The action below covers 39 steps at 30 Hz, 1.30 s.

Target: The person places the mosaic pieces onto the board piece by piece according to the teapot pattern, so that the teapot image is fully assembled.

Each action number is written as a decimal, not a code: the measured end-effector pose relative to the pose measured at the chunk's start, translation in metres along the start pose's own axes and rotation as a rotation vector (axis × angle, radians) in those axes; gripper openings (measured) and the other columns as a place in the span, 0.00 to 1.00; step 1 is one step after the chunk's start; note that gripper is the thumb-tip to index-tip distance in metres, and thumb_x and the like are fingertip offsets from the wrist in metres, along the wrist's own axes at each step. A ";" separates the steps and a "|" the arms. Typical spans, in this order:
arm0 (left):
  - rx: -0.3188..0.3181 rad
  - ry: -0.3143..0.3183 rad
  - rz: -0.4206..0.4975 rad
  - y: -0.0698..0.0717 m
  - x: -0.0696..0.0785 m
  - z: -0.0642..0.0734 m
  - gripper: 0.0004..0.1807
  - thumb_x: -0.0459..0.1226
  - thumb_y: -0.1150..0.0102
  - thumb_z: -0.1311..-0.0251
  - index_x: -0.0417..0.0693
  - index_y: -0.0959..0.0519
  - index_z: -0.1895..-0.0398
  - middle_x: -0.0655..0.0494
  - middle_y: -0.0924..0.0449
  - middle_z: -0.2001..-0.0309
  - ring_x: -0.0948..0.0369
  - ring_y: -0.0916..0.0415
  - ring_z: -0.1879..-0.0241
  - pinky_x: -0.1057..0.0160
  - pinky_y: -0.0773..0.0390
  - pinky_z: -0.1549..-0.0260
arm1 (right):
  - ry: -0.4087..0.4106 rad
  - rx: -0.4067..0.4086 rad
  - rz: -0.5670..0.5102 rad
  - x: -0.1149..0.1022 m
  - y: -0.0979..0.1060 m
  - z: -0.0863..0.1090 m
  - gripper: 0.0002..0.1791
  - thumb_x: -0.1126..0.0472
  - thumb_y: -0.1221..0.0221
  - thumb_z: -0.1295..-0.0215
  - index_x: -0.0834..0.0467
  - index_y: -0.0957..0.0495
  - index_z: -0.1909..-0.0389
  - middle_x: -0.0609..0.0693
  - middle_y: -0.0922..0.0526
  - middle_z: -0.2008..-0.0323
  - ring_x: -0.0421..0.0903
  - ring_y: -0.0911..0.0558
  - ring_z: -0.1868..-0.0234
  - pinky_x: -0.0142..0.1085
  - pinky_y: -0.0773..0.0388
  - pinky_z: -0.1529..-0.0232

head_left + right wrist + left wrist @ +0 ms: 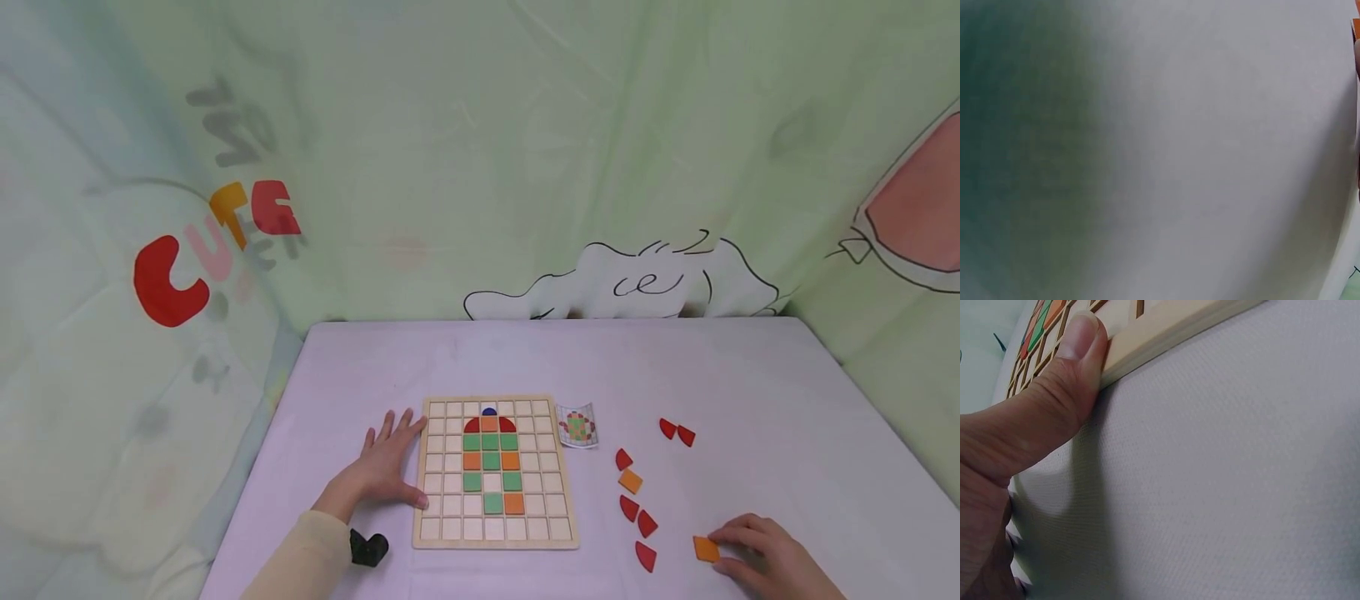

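Note:
A wooden grid board point(495, 543) lies on the table, with green, orange, red and blue tiles in its middle columns. My left hand point(386, 468) is spread at the board's left edge. Its thumb point(1079, 353) presses on the wooden rim in the left wrist view. At the lower right, my right hand point(768, 550) pinches an orange square tile point(705, 548) between thumb and fingers. The right wrist view catches only a sliver of that hand at its right edge. Beside the board's upper right corner lies a pattern card point(577, 426) with a small coloured design.
Between the board and my right hand are several red quarter-circle tiles point(647, 523) and another orange square tile point(631, 481). Two more red tiles point(677, 432) lie farther back. A black object point(369, 550) sits by my left sleeve. Printed curtains hang behind the table point(420, 350).

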<state>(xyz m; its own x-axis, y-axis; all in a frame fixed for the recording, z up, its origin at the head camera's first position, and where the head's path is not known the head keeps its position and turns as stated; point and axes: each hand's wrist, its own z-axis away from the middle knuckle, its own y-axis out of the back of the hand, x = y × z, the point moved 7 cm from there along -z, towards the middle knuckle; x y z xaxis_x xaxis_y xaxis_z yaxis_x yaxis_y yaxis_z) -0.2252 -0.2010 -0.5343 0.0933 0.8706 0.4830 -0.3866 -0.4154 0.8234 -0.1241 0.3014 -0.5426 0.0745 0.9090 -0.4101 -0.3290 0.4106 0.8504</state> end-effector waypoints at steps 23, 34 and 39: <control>0.002 -0.011 0.011 0.002 0.002 0.000 0.70 0.53 0.13 0.67 0.51 0.45 0.18 0.44 0.56 0.16 0.40 0.69 0.17 0.32 0.65 0.22 | 0.244 0.087 -0.093 -0.120 -0.002 -0.022 0.13 0.56 0.24 0.47 0.49 0.13 0.60 0.40 0.20 0.64 0.37 0.25 0.62 0.26 0.18 0.62; -0.004 -0.017 0.018 0.007 0.005 0.005 0.70 0.51 0.13 0.68 0.48 0.45 0.19 0.42 0.55 0.17 0.38 0.67 0.18 0.31 0.64 0.23 | 0.551 0.106 -0.006 -0.209 -0.024 -0.038 0.12 0.53 0.24 0.46 0.50 0.12 0.62 0.36 0.17 0.62 0.37 0.24 0.58 0.33 0.17 0.55; -0.002 -0.014 0.022 0.006 0.006 0.006 0.70 0.51 0.13 0.67 0.48 0.45 0.19 0.42 0.55 0.17 0.38 0.68 0.18 0.31 0.64 0.23 | 0.572 0.096 0.013 -0.237 -0.034 -0.045 0.12 0.54 0.24 0.46 0.52 0.12 0.62 0.39 0.15 0.62 0.38 0.23 0.58 0.34 0.16 0.53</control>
<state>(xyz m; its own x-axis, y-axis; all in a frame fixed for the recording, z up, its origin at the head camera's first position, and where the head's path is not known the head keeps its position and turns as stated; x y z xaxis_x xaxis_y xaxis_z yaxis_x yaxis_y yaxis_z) -0.2219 -0.2000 -0.5246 0.0978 0.8574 0.5052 -0.3901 -0.4340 0.8121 -0.1731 0.0685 -0.4896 -0.4587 0.7416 -0.4894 -0.2372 0.4286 0.8718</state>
